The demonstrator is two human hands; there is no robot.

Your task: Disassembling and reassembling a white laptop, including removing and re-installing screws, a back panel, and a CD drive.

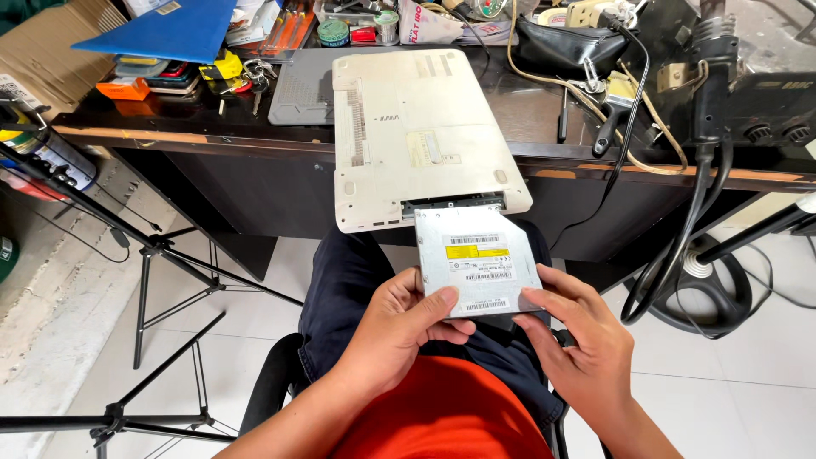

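Here, head view, the only one. The laptop (421,136) lies upside down, pale underside up, on the dark worktop (544,110), its near edge hanging out over the worktop's front towards the person's lap. Everything below is placed against that laptop.

The disc drive (478,259), a flat silver slab with a yellow label and barcode stickers, sits just off the laptop's near edge, in line with the open slot there. Its far end is at the mouth of the slot; whether it touches or is a little inside, I cannot tell.

Left hand (399,327): closed on the drive's near left corner, thumb on top, fingers under. Right hand (586,340): closed on the near right corner, thumb along the edge, fingers beneath. Both hold the drive, nothing else.

Judgement on handling: keep the drive level and square to the slot, both hands sharing the load evenly so it does not skew and bind. Grip by the edges, thumbs off the labels' middle, no bending force on the thin casing. The laptop overhangs, so any push or pull should run straight along the slot, gently.

Beyond the laptop: a blue folder (161,32), a black pouch (569,42), cables. Left of it, tripod legs (144,255) on the floor.
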